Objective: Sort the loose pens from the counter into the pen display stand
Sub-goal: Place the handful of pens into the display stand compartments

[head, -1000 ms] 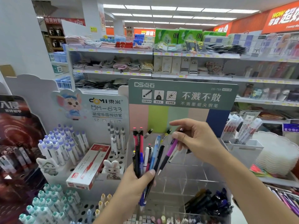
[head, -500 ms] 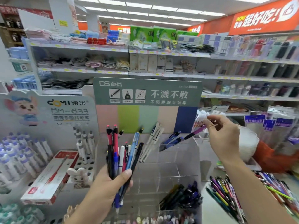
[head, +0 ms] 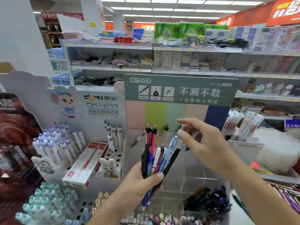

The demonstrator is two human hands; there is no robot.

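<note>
Left hand (head: 139, 184) grips fanned bunch of assorted pens (head: 158, 158), pink, black, white and blue barrels, tips upward. Right hand (head: 206, 143) hovers just right of bunch tops, fingers loosely spread, grasping nothing visible. Clear acrylic compartmented pen display stand (head: 186, 176) directly behind and below both hands. Dark blue and black pens (head: 209, 200) lie in stand's lower compartment, below right hand.

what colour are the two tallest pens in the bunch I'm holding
Pinkish red with black clips, the two tallest pens in your left hand; the head view shows them clearly.
</note>
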